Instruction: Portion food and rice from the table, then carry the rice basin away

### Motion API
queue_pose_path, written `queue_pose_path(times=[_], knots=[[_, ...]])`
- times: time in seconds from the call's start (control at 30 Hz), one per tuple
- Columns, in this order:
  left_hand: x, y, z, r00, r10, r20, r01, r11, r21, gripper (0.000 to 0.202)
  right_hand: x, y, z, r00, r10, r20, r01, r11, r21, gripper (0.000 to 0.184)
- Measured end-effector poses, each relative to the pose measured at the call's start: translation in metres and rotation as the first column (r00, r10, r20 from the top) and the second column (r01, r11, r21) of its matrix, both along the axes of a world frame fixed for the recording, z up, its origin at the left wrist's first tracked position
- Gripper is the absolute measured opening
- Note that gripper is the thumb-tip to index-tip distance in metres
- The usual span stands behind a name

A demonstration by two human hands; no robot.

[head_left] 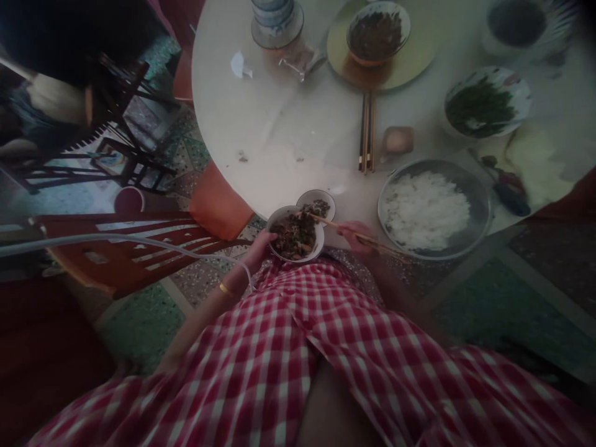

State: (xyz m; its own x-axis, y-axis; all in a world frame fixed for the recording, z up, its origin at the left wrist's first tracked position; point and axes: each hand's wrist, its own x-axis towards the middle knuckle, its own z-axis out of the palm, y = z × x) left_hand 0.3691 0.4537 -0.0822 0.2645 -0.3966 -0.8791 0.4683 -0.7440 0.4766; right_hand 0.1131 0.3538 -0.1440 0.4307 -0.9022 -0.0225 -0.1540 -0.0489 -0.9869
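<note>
My left hand [259, 247] grips the rim of a small white bowl [295, 234] full of dark cooked food, held just off the near edge of the round white table [261, 118]. My right hand [354, 234] pinches a pair of wooden chopsticks [335, 225] whose tips reach into that bowl. A second small bowl [317, 204] with dark food sits right behind it on the table edge. A gold bangle is on my left wrist.
A metal pan of white rice [433, 210] stands to the right. Farther back are spare chopsticks [367, 131], a bowl on a yellow plate [379, 32], a dish of greens [487, 102] and a jar [277, 23]. An orange wooden chair [130, 245] stands at left.
</note>
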Motion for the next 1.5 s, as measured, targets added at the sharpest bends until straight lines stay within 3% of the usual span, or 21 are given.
queue_pose_path(times=[0.13,0.27,0.5,0.6,0.7,0.83,1.0,1.1,1.23,1.5], knots=[[-0.001,-0.001,0.002,1.0,0.005,0.009,-0.005,0.999,0.032,0.047,0.002,-0.004,0.012,0.998,-0.048,0.035,0.048,0.999,-0.004,0.022],[-0.003,-0.002,0.003,1.0,-0.014,-0.001,0.014,1.0,0.026,0.047,0.016,0.005,0.014,0.995,0.097,0.037,-0.096,0.995,-0.027,0.022],[0.0,0.003,-0.002,0.999,-0.04,-0.002,0.04,0.999,-0.005,0.045,0.028,0.006,0.001,0.961,0.278,-0.012,-0.276,0.951,-0.138,0.023],[0.001,0.005,-0.005,1.0,-0.022,0.015,0.022,1.0,0.001,0.044,0.02,0.002,-0.001,0.977,0.215,-0.015,-0.215,0.964,-0.157,0.023],[0.001,0.004,-0.004,1.0,-0.003,0.021,0.002,1.0,0.005,0.044,0.011,-0.004,0.002,0.997,0.076,-0.03,-0.08,0.985,-0.153,0.021],[0.0,0.0,0.001,1.0,-0.003,0.027,0.002,1.0,0.025,0.042,0.015,-0.008,0.011,1.0,-0.028,0.006,0.029,0.988,-0.154,0.021],[-0.004,-0.003,0.005,0.999,-0.048,0.015,0.049,0.999,-0.016,0.043,0.045,0.002,0.016,0.985,0.161,0.061,-0.149,0.974,-0.168,0.021],[-0.006,-0.004,0.006,0.998,-0.055,0.023,0.056,0.998,-0.024,0.045,0.051,0.004,0.011,0.987,0.159,0.016,-0.154,0.976,-0.152,0.022],[-0.006,-0.004,0.007,0.998,-0.053,0.038,0.054,0.998,-0.023,0.047,0.033,-0.004,0.008,0.99,0.133,-0.035,-0.136,0.986,-0.096,0.022],[-0.003,-0.001,0.003,0.998,-0.029,0.048,0.029,1.0,-0.004,0.046,0.006,-0.005,0.03,0.982,0.187,-0.019,-0.187,0.979,-0.081,0.022]])
